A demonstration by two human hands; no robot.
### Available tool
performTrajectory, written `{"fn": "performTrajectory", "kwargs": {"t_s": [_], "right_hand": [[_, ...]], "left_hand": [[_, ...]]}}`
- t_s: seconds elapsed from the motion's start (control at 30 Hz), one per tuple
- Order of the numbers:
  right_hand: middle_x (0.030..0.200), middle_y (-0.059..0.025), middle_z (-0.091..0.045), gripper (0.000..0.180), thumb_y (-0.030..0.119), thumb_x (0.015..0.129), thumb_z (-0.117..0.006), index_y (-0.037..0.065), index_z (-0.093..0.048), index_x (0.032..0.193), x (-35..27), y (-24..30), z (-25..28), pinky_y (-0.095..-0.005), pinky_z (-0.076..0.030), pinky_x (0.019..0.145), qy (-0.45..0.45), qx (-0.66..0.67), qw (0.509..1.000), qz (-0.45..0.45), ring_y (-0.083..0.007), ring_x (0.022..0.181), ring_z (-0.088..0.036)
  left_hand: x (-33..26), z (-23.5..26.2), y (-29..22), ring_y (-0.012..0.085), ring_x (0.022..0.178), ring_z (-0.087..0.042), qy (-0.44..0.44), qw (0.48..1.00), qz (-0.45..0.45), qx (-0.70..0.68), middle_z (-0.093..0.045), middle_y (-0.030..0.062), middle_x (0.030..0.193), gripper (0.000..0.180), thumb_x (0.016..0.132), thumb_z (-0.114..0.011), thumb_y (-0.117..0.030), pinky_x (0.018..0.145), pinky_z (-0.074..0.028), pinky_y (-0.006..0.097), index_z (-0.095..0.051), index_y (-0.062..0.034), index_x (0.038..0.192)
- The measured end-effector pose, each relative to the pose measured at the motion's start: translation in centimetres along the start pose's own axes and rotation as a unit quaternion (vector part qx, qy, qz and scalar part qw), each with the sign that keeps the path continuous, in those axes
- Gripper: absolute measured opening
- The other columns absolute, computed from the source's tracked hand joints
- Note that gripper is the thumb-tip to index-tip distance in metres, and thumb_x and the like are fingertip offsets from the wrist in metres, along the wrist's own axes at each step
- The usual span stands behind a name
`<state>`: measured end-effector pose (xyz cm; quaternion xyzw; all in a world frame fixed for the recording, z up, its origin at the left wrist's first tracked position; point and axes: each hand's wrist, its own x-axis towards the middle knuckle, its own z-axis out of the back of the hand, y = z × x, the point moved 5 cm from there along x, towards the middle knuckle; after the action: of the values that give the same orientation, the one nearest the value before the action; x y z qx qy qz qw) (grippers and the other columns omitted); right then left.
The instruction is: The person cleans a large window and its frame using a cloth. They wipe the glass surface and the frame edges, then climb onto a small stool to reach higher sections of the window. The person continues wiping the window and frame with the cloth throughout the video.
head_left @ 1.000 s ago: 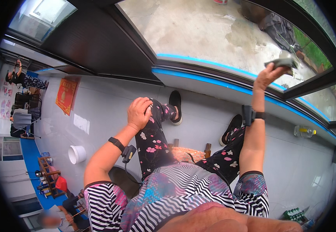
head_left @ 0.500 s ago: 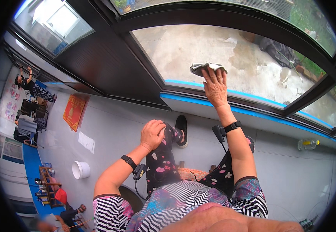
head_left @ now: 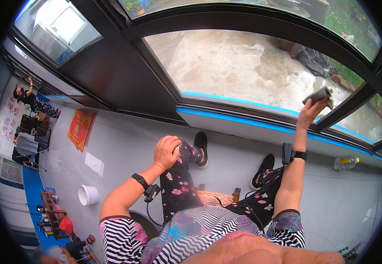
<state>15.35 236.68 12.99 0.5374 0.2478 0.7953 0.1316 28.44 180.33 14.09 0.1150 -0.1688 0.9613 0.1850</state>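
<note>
My right hand (head_left: 313,113) is stretched far out to the right against the glass of a window pane (head_left: 226,66). Its fingers are closed on a dark grey cloth (head_left: 319,95), folded or bunched, near the pane's lower right corner beside a black upright bar. My left hand (head_left: 166,152) rests on my left knee, its fingers lying over the patterned trousers, and holds nothing that I can see. Each wrist wears a black strap with a small device.
Below the pane runs a sill with a blue strip (head_left: 239,122). A clear bottle (head_left: 346,163) with a yellow cap stands on the floor at right. On the left are a white bucket (head_left: 88,195), a red mat (head_left: 79,130), a blue counter (head_left: 31,193) and other people.
My right hand has slid the cloth rightward along the glass, from the pane's middle to its right corner. My right foot has come into view. My left hand stays on the knee.
</note>
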Motion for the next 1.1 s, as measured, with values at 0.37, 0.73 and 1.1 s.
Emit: {"fn": "performTrajectory", "kwargs": {"t_s": [0.37,0.73,1.1], "right_hand": [[0.159,-0.0189,-0.021,0.076,0.016,0.095,-0.049,0.003,-0.008,0.157,-1.1,-8.4,-0.2,-0.037,-0.024,0.117,-0.062,0.254,0.913,-0.313,-0.0309,0.14,-0.034],[0.164,-0.0201,-0.007,0.073,0.013,0.095,-0.055,0.016,-0.019,0.158,-6.5,13.8,-6.4,-0.0526,-0.005,0.121,0.069,0.089,0.993,0.021,-0.0424,0.151,-0.003],[0.152,-0.0053,-0.041,0.062,0.019,0.087,-0.062,0.023,-0.045,0.147,-11.1,24.0,-10.7,-0.0554,-0.017,0.12,0.292,0.019,0.93,0.223,-0.0332,0.143,-0.032]], "left_hand": [[-0.5,0.0,0.2,0.0292,0.11,-0.057,-0.02,1.0,0.006,0.014,-0.064,0.006,0.11,0.021,0.08,-0.061,-0.016,0.097,-0.045,0.042,-0.068,-0.0105,0.099],[-0.4,0.1,0.1,0.0285,0.11,-0.058,-0.021,1.0,0.005,0.005,-0.065,0.0054,0.11,0.021,0.079,-0.061,-0.016,0.098,-0.045,0.042,-0.069,-0.0106,0.099],[0.5,0.3,-0.7,0.0289,0.109,-0.058,-0.01,1.0,-0.014,-0.01,-0.065,0.0052,0.109,0.022,0.079,-0.061,-0.015,0.097,-0.045,0.043,-0.068,-0.0101,0.099]]}}
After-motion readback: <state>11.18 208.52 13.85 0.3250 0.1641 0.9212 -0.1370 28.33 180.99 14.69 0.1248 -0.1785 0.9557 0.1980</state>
